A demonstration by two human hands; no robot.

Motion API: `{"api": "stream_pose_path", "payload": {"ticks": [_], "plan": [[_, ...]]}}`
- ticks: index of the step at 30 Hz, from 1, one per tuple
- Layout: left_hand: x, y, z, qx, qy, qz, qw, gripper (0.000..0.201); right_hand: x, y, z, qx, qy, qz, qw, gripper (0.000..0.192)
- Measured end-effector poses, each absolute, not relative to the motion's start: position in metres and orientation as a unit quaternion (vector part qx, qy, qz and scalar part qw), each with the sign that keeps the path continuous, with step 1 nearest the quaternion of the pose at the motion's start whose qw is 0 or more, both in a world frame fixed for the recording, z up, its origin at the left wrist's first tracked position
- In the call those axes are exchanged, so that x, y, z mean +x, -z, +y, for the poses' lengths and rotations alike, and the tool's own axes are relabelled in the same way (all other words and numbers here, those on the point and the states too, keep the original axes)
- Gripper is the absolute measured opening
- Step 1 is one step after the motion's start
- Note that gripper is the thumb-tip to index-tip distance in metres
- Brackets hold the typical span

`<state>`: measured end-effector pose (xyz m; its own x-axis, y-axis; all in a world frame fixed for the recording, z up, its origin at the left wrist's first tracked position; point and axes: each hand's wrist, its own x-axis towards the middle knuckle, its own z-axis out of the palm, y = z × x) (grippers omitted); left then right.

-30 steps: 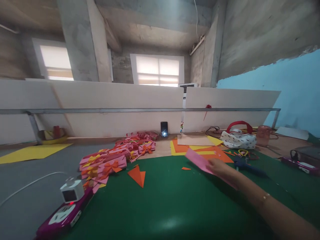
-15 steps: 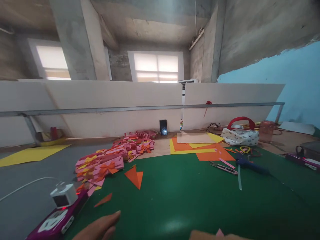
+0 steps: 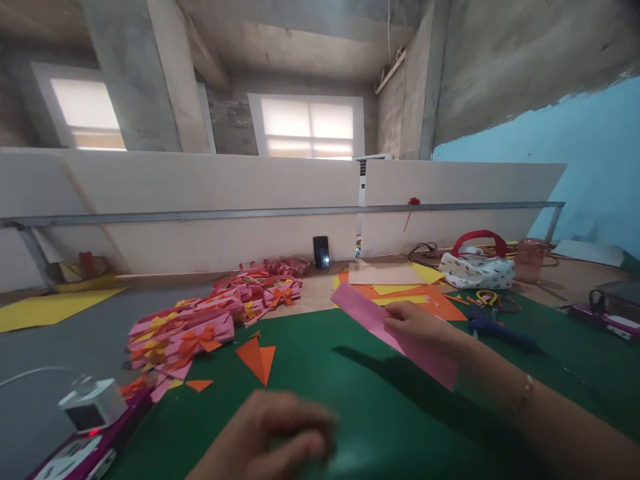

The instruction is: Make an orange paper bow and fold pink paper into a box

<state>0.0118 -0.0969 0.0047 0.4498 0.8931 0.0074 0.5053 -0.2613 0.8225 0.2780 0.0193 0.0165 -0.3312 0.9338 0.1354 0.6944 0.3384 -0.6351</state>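
Your right hand [image 3: 417, 323], back over the green surface [image 3: 350, 400], is clamped on a pink paper strip [image 3: 395, 333]; your blurred left hand [image 3: 275, 433], fingers curled, grip unclear, has advanced.

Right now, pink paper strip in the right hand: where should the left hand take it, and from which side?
Probably at the free far-left end of the pink paper strip, coming from the left. The right hand pinches it near the middle, holding it above the green mat, and that end juts out unobstructed. The strip is thin and flat, so pinch across its faces with thumb and fingers. The left hand sits low, blurred.
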Motion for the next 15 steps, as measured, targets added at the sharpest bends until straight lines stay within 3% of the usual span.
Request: {"api": "stream_pose_path", "payload": {"ticks": [3,5,9,15], "plan": [[0.021,-0.017,-0.061,0.635,-0.356,0.575,0.372,0.035,0.244,-0.020,0.023,-0.474,-0.314,-0.787,0.242,0.009],[0.027,-0.016,-0.034,0.493,-0.441,0.572,0.485,0.035,0.226,-0.018,0.026,-0.442,-0.356,-0.789,0.238,0.008],[0.029,-0.002,0.007,0.442,-0.453,0.546,0.549,0.023,0.214,-0.003,0.037,-0.405,-0.419,-0.777,0.240,0.008],[0.023,0.016,0.023,0.445,-0.422,0.537,0.578,0.017,0.241,0.002,0.059,-0.437,-0.507,-0.625,0.402,0.020]]}}
